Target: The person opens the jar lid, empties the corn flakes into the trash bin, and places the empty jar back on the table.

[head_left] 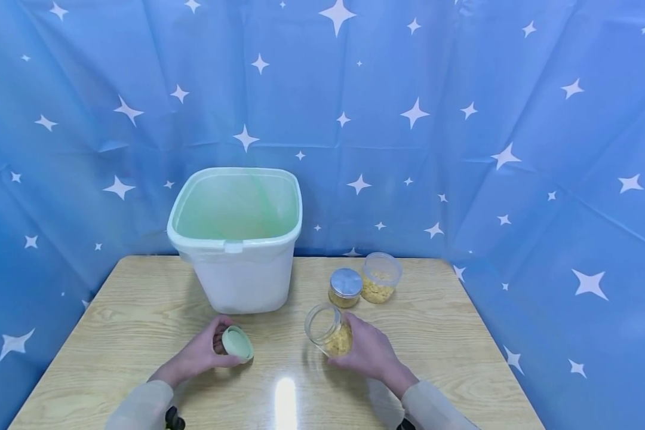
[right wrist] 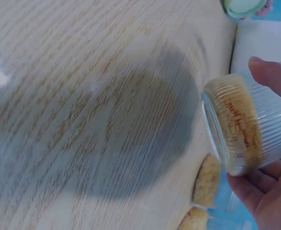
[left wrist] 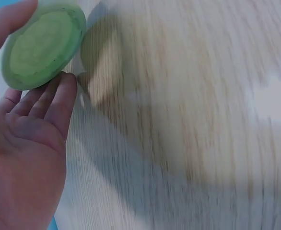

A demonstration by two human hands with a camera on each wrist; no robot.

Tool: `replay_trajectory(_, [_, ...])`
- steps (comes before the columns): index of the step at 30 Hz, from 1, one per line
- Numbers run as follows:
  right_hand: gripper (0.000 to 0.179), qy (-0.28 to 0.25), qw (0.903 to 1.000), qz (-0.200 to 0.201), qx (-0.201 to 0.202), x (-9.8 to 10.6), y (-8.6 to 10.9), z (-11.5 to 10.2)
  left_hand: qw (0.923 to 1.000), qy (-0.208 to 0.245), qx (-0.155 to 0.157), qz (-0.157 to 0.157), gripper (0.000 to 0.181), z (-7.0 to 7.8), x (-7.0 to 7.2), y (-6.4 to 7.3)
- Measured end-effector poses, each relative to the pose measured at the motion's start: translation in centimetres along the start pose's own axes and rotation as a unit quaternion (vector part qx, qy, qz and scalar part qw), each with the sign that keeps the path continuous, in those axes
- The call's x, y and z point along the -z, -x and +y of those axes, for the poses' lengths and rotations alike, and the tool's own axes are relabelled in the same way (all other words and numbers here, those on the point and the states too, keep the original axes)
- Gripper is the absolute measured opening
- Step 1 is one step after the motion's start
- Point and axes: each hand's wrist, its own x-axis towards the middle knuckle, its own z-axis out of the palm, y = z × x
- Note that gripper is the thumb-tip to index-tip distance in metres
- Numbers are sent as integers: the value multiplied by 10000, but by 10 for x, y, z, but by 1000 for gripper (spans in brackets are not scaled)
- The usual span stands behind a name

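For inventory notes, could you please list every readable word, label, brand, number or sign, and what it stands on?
None can be read: any marks on the green lid are too blurred; no text shows on the held jar, lidded jar, clear tub or white bin.

The right grip [right wrist: 275,194] holds a ribbed clear jar [right wrist: 246,125] with yellowish contents over the wood-grain bench [right wrist: 107,86]. Near it stand 2 containers [right wrist: 207,181] with similar contents. The left grip [right wrist: 266,8] touches a green lid [right wrist: 243,5].
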Motion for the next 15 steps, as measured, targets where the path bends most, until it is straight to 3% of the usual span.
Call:
replay_trajectory(3, [90, -1, 10000, -9, -17, 0, 0, 0, 9983, -553, -6, 157, 91, -3, 3, 2])
replay_trajectory(9, [88, -19, 10000, -35, -46, 2, -1, 0, 9864, -1617, -102, 279, 102, -6, 8, 2])
replay_trajectory(15, [87, -32, 9999, -106, -82, 4, 0, 0, 9552, -2940, -142, 311, 95, -5, 9, 2])
